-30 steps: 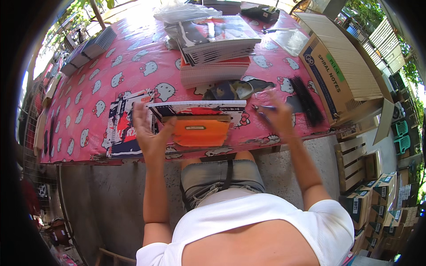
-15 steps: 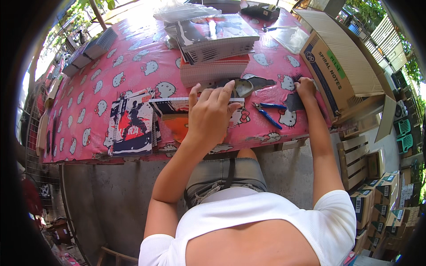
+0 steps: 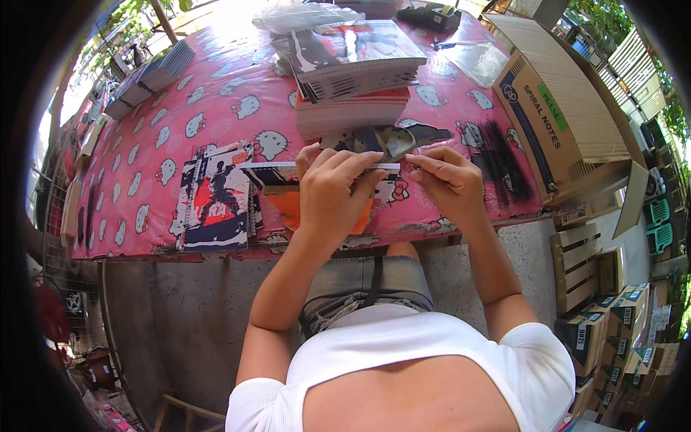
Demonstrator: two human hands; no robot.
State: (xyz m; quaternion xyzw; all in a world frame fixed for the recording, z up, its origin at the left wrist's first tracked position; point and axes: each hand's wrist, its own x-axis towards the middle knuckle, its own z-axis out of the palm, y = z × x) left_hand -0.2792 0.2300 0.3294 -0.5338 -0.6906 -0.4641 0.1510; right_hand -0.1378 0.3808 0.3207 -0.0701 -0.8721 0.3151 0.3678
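Note:
My left hand point(image 3: 332, 183) is closed over a notebook point(image 3: 272, 173), held on edge with its white paper edge upward. Its fingers lie over the far side and the thumb is on the near side. Just off the notebook's right end, my right hand point(image 3: 452, 180) has thumb and forefinger pinched together; whatever is between them is too small to make out. An orange sheet or cover point(image 3: 286, 207) shows below the notebook. Left of it lie spiral notebooks point(image 3: 216, 194) with black, white and red covers. Thin black spiral coils point(image 3: 498, 162) lie in a bundle right of my right hand.
Beyond my hands rises a tall stack of notebooks point(image 3: 356, 61), with a grey rounded object point(image 3: 396, 142) in front. A large cardboard box point(image 3: 568, 108) stands at the table's right. More notebooks point(image 3: 151, 79) are at the far left. Cartons point(image 3: 612, 338) are piled on the floor at right.
My right hand has moved left from the coils at the table's right side to the notebook's right end. The blue-handled pliers are now hidden behind it. My left hand stays on the notebook.

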